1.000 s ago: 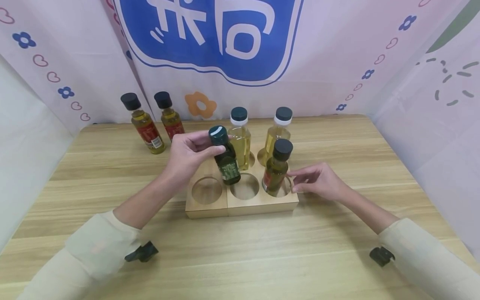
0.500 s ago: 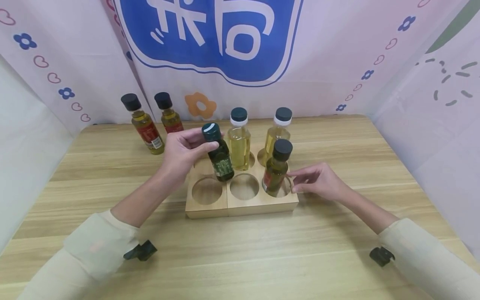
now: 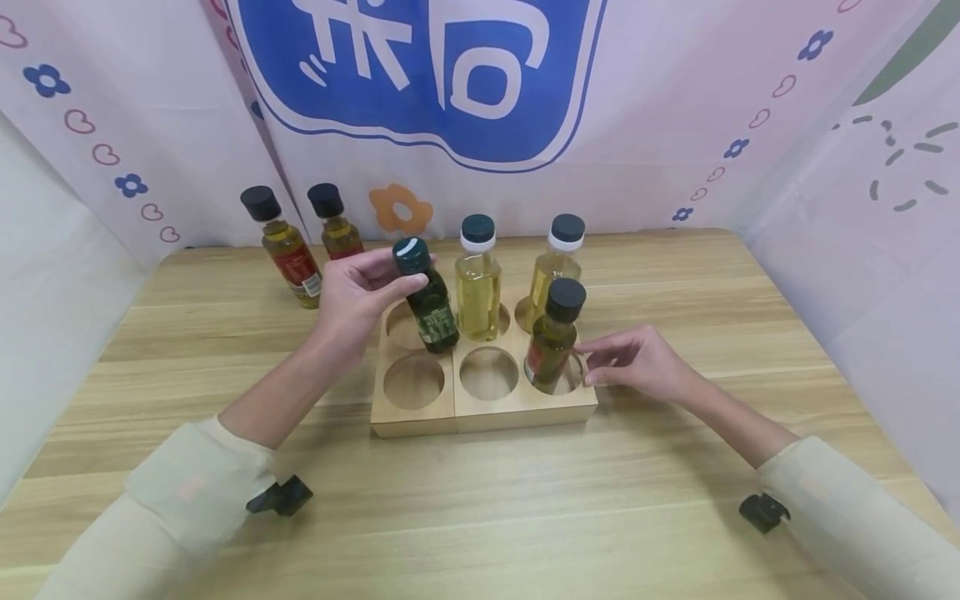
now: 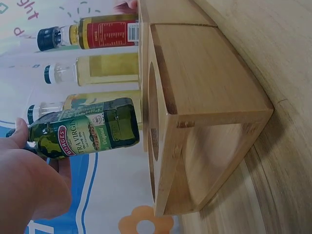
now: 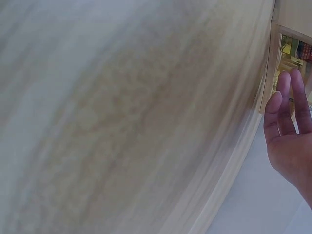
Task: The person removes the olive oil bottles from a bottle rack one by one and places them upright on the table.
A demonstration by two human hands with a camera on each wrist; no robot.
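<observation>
My left hand [image 3: 347, 304] holds a small dark green olive oil bottle [image 3: 435, 317] near its green cap. The bottle tilts above the left side of a wooden bottle rack [image 3: 525, 412] with round holes. In the left wrist view, the label of the olive oil bottle [image 4: 80, 134] faces the camera, and its base is apart from the rack. My right hand [image 3: 637, 362] is at the rack's right end, fingertips against it, fingers fairly straight in the right wrist view. Beside them, a black-capped oil bottle with a red label [image 3: 551, 350] stands in the front right hole.
Two clear bottles of pale oil, one in the middle [image 3: 478, 292] and one at right [image 3: 551, 279], stand in the rack's back row. Behind my left hand, two red-labelled bottles, the outer one [image 3: 294, 262] and the inner one [image 3: 341, 237], stand on the wooden table [image 3: 480, 517].
My left hand has moved left with the olive oil bottle, from above the front middle hole to above the rack's left part. The right hand has stayed in place.
</observation>
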